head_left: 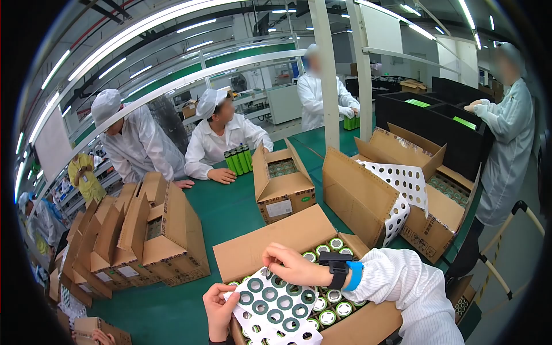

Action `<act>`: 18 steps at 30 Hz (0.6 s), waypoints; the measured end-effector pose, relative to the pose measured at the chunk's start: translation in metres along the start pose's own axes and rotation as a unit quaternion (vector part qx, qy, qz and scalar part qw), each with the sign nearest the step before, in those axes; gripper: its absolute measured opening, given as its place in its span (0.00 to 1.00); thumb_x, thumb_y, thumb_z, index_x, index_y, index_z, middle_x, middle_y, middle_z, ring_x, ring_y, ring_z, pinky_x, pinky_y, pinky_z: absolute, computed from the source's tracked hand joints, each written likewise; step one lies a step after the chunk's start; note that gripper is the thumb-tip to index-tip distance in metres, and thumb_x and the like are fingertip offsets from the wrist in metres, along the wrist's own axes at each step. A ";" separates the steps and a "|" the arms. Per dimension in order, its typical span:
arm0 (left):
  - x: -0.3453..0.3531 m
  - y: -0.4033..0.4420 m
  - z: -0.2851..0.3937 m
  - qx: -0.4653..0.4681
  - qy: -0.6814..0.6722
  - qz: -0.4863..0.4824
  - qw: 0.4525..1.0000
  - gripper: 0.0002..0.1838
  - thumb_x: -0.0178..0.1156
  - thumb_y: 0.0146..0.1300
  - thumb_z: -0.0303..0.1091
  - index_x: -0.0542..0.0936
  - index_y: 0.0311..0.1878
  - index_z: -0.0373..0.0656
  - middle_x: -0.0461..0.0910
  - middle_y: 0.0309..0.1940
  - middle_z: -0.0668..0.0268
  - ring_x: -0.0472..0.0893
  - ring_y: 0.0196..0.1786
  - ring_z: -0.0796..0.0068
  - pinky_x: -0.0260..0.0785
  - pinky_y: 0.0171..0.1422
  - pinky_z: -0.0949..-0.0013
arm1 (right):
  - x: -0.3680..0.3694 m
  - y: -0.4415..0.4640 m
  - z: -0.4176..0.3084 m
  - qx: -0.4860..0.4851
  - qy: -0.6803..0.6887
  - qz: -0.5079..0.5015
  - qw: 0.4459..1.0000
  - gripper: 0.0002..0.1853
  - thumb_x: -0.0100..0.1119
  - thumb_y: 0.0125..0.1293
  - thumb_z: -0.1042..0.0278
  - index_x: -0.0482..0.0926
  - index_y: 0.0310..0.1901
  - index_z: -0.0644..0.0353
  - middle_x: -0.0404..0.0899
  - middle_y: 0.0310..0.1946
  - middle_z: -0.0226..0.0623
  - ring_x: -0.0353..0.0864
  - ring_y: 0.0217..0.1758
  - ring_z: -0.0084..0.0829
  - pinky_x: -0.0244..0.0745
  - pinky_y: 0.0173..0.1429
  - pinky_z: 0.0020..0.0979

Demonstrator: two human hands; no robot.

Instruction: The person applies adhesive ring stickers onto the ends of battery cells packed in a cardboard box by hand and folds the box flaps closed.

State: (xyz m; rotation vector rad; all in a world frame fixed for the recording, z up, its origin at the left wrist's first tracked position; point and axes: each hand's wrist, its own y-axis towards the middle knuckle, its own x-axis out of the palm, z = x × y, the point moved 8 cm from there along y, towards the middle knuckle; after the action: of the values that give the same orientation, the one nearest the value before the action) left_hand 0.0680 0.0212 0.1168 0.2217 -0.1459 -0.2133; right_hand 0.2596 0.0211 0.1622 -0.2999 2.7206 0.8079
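Observation:
An open cardboard box (pixel 359 329) full of green cylindrical cells (pixel 328 317) stands at the front of the green table. Over its left part lies a white sheet (pixel 261 328) bearing dark green rings (pixel 284 301). My left hand (pixel 219 310) pinches the sheet's upper left edge. Above the sheet's top edge is my right hand (pixel 289 264), its thumb and fingers drawn together; anything between the fingertips is too small to name. A black wrist device and a blue band circle my right wrist.
Several open boxes (pixel 172 241) line the left side. Another box (pixel 287 201) stands ahead; more boxes (pixel 425 230) with a perforated white sheet (pixel 402 184) are at the right. Workers in white coats stand or sit around the green table (pixel 218 210). Two uprights (pixel 326 75) rise behind.

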 end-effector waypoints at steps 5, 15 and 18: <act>0.000 0.000 -0.001 -0.001 0.003 0.001 1.000 0.07 0.60 0.55 0.19 0.74 0.37 0.32 0.78 0.23 0.66 0.73 0.20 0.89 0.60 0.21 0.87 | -0.005 0.000 0.000 0.010 -0.006 0.012 1.000 0.03 0.47 0.59 0.78 0.67 0.34 0.62 0.66 0.34 0.35 0.68 0.37 0.27 0.66 0.42 0.27; 0.000 0.001 -0.001 0.010 -0.004 0.006 1.000 0.06 0.59 0.55 0.19 0.74 0.36 0.33 0.78 0.22 0.67 0.73 0.19 0.89 0.59 0.19 0.87 | -0.041 0.007 -0.013 0.011 0.015 0.056 0.998 0.08 0.55 0.64 0.66 0.71 0.39 0.60 0.70 0.36 0.29 0.70 0.40 0.21 0.66 0.47 0.25; -0.001 0.000 -0.002 -0.005 -0.010 0.003 1.000 0.06 0.59 0.54 0.18 0.74 0.36 0.33 0.78 0.23 0.66 0.74 0.22 0.88 0.62 0.23 0.86 | -0.087 0.002 -0.037 -0.013 0.051 0.135 0.989 0.05 0.56 0.63 0.70 0.75 0.37 0.61 0.75 0.34 0.25 0.72 0.41 0.18 0.66 0.48 0.24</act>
State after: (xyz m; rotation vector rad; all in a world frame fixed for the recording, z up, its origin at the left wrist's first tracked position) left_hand 0.0676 0.0220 0.1149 0.2082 -0.1644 -0.2095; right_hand 0.3325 0.0123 0.2215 0.0263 2.8895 0.9222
